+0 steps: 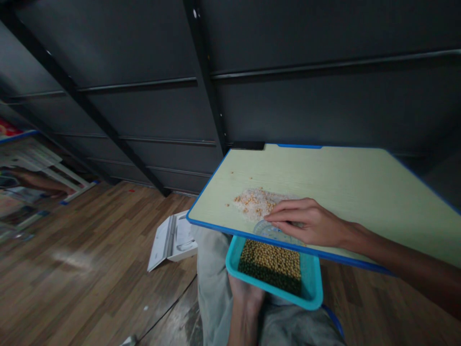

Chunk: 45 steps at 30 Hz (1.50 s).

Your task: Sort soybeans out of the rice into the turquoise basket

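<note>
Right hand (306, 222) over the pale yellow-green table (342, 182) with blue edging, palm down, fingers bent and pressed side by side, thumb below with a gap nearer the palm; fingertips at the near right side of a low loose pile of small white grains mixed with round tan beans (254, 202). Cannot tell whether anything is pinched between thumb and fingers. Pile sits on the table's left part, near the front edge; a few stray tan beans lie apart from it, to the left and farther back. Clear, round-looking patch with bluish marks (270, 231) at the front edge, partly under the right hand; cannot tell if separate item or print. Left hand (248, 288) under the turquoise rectangular plastic tray (317, 293), back of hand and wrist visible, fingers hidden by tray, so cannot tell how they are set. Tray is just below the table's front edge, over the lap, far side partly covered by the tabletop. Inside tray: round tan beans (270, 254) toward the table, dark green beans (266, 276) toward the person, bare strip on the right. Grey-green trousers (212, 283) beneath. On the brown wood-look floor (90, 269), left of the legs: opened white box (175, 240) and thin black cable (169, 308). Behind table: dark grey panelled wall (306, 105). Flat black object (248, 145) at table's back left corner.
</note>
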### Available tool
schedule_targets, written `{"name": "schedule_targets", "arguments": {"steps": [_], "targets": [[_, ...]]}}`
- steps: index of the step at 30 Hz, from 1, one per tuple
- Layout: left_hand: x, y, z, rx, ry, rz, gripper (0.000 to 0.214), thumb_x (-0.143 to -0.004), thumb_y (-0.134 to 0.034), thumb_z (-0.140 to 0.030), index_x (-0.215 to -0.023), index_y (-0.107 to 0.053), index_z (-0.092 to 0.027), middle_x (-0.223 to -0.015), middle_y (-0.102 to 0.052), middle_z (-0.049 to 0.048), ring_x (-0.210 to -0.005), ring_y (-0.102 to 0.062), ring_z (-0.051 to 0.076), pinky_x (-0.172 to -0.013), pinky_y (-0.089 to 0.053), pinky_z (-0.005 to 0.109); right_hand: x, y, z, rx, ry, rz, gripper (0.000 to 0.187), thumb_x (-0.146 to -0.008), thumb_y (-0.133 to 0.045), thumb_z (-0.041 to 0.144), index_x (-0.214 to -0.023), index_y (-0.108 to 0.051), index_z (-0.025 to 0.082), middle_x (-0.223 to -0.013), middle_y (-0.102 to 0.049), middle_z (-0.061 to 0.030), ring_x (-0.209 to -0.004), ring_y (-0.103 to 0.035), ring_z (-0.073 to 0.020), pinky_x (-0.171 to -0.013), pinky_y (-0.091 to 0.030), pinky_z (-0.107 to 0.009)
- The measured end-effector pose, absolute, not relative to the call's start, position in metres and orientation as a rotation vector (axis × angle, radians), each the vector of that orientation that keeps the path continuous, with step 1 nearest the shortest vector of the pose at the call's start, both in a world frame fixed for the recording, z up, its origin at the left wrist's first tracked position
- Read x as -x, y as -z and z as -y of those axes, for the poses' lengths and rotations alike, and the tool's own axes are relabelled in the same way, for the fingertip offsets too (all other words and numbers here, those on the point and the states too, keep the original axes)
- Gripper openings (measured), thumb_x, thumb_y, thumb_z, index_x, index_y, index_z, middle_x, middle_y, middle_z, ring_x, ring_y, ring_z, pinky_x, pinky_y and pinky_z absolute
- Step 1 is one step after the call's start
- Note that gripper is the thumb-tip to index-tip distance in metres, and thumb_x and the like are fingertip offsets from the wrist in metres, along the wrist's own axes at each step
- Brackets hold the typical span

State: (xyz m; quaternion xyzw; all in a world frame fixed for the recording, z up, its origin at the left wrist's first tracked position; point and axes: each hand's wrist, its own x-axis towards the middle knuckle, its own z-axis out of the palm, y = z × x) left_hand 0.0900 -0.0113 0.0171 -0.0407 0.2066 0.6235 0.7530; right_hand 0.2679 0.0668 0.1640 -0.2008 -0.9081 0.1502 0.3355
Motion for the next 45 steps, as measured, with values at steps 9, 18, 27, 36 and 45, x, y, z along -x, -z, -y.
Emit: {"name": "schedule_targets", "arguments": {"steps": [9,18,27,36,45], "targets": [[-0.088,-0.016,0.013,0.090,-1.343,-0.502,0.040,-0.091,-0.051,-0.034,-0.125,-0.067,-0.020,-0.118,-0.073,0.0118,-0.116,-0.063,0.031,-0.103,-0.046,0.052,-0.276,-0.170,-0.072,0.528,-0.449,2.337,0.023,-0.089,-0.059,0.013,-0.105,-0.074,0.019,-0.093,-0.074,-0.0064,-0.081,-0.069,-0.0147,-0.072,-0.056,-0.029],[-0.089,-0.021,0.011,0.095,-1.341,-0.466,0.039,-0.091,-0.047,-0.027,-0.124,-0.068,-0.019,-0.119,-0.073,0.0104,-0.120,-0.061,0.031,-0.105,-0.045,0.052,-0.270,-0.167,-0.067,0.486,-0.432,2.315,0.021,-0.088,-0.060,0.011,-0.103,-0.073,0.017,-0.091,-0.074,-0.0070,-0.078,-0.069,-0.0147,-0.070,-0.056,-0.029],[-0.088,-0.017,0.010,0.135,-1.335,-0.404,0.034,-0.091,-0.049,-0.026,-0.115,-0.072,-0.019,-0.117,-0.073,0.0106,-0.122,-0.059,0.030,-0.108,-0.041,0.051,-0.270,-0.161,-0.072,0.562,-0.215,2.401,0.024,-0.092,-0.056,0.012,-0.108,-0.073,0.016,-0.100,-0.074,-0.0082,-0.088,-0.070,-0.0170,-0.080,-0.058,-0.031],[-0.079,0.008,0.010,0.116,-1.340,-0.390,0.033,-0.093,-0.048,-0.026,-0.111,-0.074,-0.018,-0.113,-0.075,0.0110,-0.121,-0.060,0.030,-0.110,-0.038,0.050,-0.274,-0.162,-0.078,0.641,-0.052,2.467,0.027,-0.095,-0.053,0.013,-0.116,-0.070,0.015,-0.108,-0.072,-0.0100,-0.098,-0.069,-0.0195,-0.086,-0.058,-0.035],[-0.077,0.003,0.010,0.160,-1.346,-0.382,0.033,-0.093,-0.046,-0.026,-0.099,-0.077,-0.016,-0.102,-0.077,0.0117,-0.121,-0.060,0.029,-0.110,-0.038,0.049,-0.278,-0.163,-0.085,0.704,-0.022,2.531,0.033,-0.095,-0.050,0.008,-0.121,-0.068,0.017,-0.113,-0.069,-0.0108,-0.102,-0.068,-0.0214,-0.089,-0.058,-0.037]]}}
